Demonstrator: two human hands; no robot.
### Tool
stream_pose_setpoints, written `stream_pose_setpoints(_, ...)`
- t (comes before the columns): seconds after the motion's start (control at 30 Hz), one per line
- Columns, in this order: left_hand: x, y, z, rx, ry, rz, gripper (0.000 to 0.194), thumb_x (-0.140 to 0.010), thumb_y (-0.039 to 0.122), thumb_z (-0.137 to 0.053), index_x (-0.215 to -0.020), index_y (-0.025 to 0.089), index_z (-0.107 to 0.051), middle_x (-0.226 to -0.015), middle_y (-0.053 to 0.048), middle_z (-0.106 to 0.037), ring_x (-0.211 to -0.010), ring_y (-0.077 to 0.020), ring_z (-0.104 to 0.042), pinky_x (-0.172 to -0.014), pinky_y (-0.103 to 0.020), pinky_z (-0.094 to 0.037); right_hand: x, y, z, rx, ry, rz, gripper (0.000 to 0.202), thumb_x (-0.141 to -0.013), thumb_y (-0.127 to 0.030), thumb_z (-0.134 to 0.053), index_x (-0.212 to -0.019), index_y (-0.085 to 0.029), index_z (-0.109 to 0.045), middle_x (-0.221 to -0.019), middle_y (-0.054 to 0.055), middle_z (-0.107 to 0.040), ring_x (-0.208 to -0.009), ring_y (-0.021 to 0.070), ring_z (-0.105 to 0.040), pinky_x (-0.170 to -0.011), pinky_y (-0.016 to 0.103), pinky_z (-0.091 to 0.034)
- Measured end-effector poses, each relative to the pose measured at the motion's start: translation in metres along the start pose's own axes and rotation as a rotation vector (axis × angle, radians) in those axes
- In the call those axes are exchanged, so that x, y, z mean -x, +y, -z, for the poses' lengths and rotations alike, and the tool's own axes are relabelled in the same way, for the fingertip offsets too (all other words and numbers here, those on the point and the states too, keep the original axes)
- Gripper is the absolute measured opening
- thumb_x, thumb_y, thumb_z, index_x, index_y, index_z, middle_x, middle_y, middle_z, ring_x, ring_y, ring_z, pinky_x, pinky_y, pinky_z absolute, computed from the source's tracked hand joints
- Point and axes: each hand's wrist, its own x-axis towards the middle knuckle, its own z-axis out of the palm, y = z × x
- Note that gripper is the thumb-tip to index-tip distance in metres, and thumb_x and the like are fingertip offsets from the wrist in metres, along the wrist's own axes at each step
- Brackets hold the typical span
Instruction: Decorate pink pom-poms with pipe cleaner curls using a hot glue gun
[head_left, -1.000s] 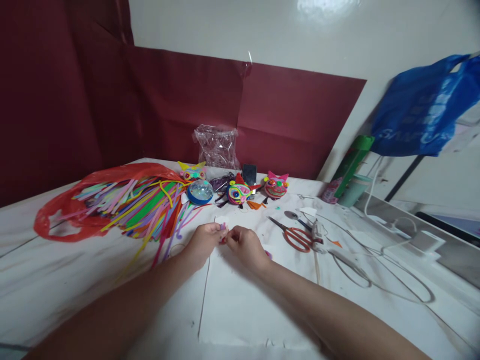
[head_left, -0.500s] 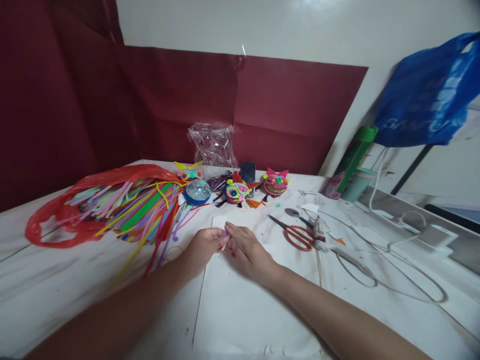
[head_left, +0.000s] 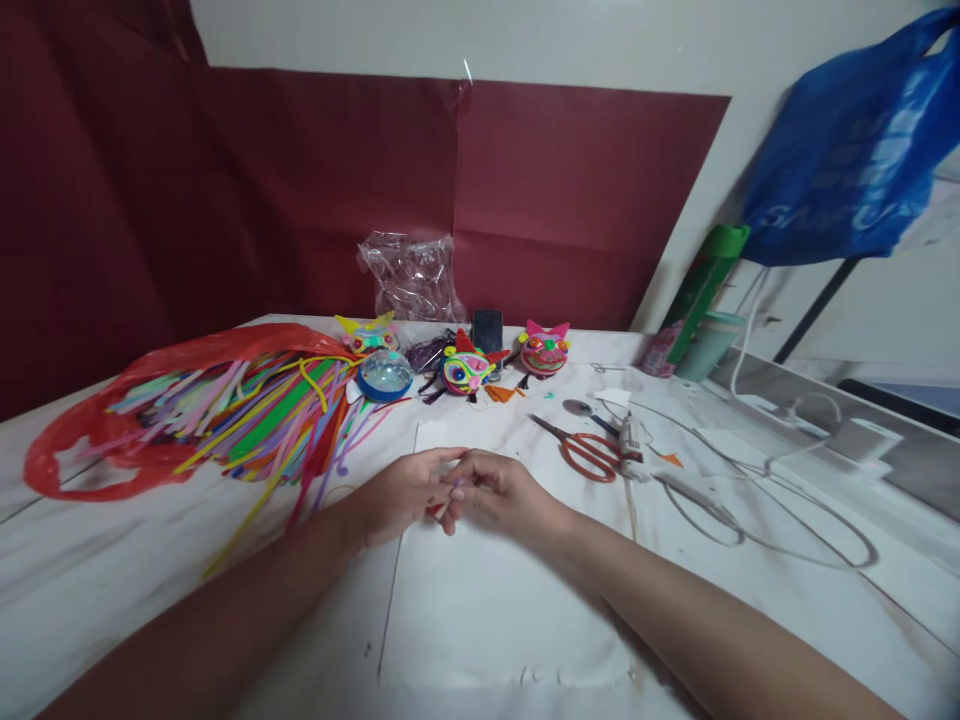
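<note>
My left hand (head_left: 411, 492) and my right hand (head_left: 501, 488) meet over the upper part of a white sheet (head_left: 495, 620). Between their pinched fingertips is a small piece, mostly hidden, with a bit of purple and a pale tip showing. Fingers of both hands are closed around it. Beyond them sit a blue-rimmed clear dome (head_left: 385, 375) and a colourful round ornament with red horns (head_left: 466, 366). Orange-handled scissors (head_left: 591, 456) lie to the right of my right hand.
Colourful fuzzy strips (head_left: 262, 415) spill from a red plastic bag (head_left: 67, 480) at left. A glue gun (head_left: 632, 440) with looping cables lies at right. Behind stand a pink ornament (head_left: 545, 350), a yellow-eared ornament (head_left: 369, 337), a phone (head_left: 487, 328) and clear plastic wrap (head_left: 412, 275).
The view has shifted slightly, moving the scene up and left. My fingers have changed their hold: the right fingers are now more curled and the purple bit shows less.
</note>
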Motion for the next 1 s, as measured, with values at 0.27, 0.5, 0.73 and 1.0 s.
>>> stream_pose_setpoints(0.27, 0.001, 0.006, 0.002, 0.005, 0.175, 0.036, 0.046, -0.063, 0.05, -0.079, -0.083, 0.011, -0.065, -0.073, -0.007, -0.068, -0.06, -0.0138, -0.059, -0.071, -0.033, -0.046, -0.001, 0.005, 0.012, 0.329, 0.283, 0.026, 0.03, -0.085, -0.048, -0.059, -0.078, -0.019, -0.061, -0.071, 0.002, -0.063, -0.061, 0.0138, -0.059, -0.058, 0.027, -0.047)
stream_pose_setpoints(0.5, 0.006, 0.008, 0.001, -0.081, 0.007, 0.063, 0.037, -0.067, 0.046, -0.076, -0.075, 0.01, -0.07, -0.076, -0.008, -0.068, -0.071, -0.018, -0.062, -0.078, -0.035, -0.045, 0.003, 0.0, 0.01, 0.475, 0.201, 0.161, 0.024, -0.092, -0.035, -0.053, -0.079, -0.019, -0.065, -0.074, 0.003, -0.061, -0.069, 0.0143, -0.061, -0.065, 0.027, -0.05)
stream_pose_setpoints(0.73, 0.005, 0.004, -0.014, -0.103, 0.02, -0.013, 0.044, -0.07, 0.055, -0.07, -0.073, 0.012, -0.064, -0.065, -0.005, -0.066, -0.058, -0.0154, -0.059, -0.063, -0.029, -0.04, 0.005, 0.0, 0.003, 0.564, 0.318, 0.253, 0.017, -0.092, -0.027, -0.054, -0.081, -0.019, -0.064, -0.072, 0.003, -0.062, -0.069, 0.0148, -0.062, -0.065, 0.027, -0.051)
stream_pose_setpoints(1.0, 0.007, 0.01, -0.016, 0.231, -0.025, -0.009, 0.034, -0.07, 0.042, -0.076, -0.073, 0.011, -0.063, -0.06, 0.0, -0.058, -0.053, -0.0107, -0.05, -0.07, -0.036, -0.047, 0.003, -0.004, 0.007, 0.527, 0.361, 0.396, 0.017, -0.092, -0.029, -0.056, -0.081, -0.02, -0.065, -0.075, 0.004, -0.064, -0.07, 0.0151, -0.063, -0.066, 0.028, -0.051)
